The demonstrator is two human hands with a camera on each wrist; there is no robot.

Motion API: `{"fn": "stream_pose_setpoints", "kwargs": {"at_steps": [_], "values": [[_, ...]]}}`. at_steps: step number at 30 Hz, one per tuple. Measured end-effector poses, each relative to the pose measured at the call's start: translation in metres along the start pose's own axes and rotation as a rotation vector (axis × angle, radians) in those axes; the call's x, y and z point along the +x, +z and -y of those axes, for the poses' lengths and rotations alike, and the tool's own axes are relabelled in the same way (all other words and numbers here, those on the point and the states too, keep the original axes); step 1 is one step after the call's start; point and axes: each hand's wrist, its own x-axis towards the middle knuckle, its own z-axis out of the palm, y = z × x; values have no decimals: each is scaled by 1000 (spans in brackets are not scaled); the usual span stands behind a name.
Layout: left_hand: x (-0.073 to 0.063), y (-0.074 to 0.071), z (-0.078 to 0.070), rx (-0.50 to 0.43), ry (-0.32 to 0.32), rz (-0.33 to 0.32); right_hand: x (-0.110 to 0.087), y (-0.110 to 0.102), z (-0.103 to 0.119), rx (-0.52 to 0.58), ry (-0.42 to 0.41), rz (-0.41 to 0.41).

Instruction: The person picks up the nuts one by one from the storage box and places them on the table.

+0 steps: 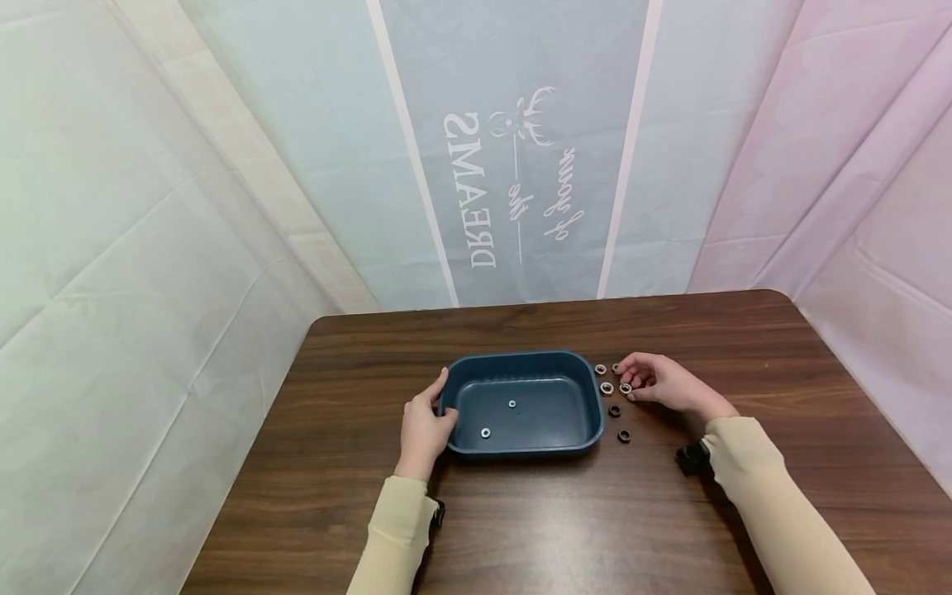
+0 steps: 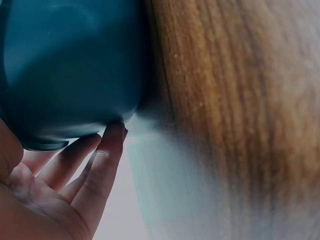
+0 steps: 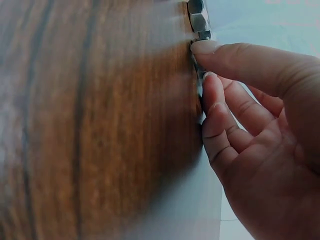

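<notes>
A dark blue rectangular tray [image 1: 535, 450] sits on the table, with two small silver nuts [image 1: 486, 433] lying apart on its floor. My left hand [image 1: 426, 426] grips the tray's left end, thumb over the rim and fingers along the outside wall. In the left wrist view, those fingertips [image 2: 115, 131] press against the tray's outer side. Just right of the tray, my right hand [image 1: 662, 384] pinches a silver nut [image 1: 625, 388] between thumb and fingers, low over the tabletop. In the right wrist view, the thumb [image 3: 207, 47] partly covers that nut.
Around the right hand lie more nuts: two silver ones [image 1: 606, 388] by the tray's right wall, one [image 1: 616, 368] at the fingertips, and two dark ones [image 1: 624, 436] nearer the front. The brown wooden table [image 1: 521, 529] meets hanging fabric [image 1: 543, 273] at its far edge.
</notes>
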Motion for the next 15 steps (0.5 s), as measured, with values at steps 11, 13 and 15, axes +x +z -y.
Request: {"fn": "stream_pose_setpoints", "kwargs": {"at_steps": [11,13,15], "values": [[0,0,0,-11,-11,4,0,1,-1,3,3,-12],[0,0,0,-13,-6,4,0,1,-1,2,4,-15],[0,0,0,-12,-3,3,0,1,0,2,2,-19]]}}
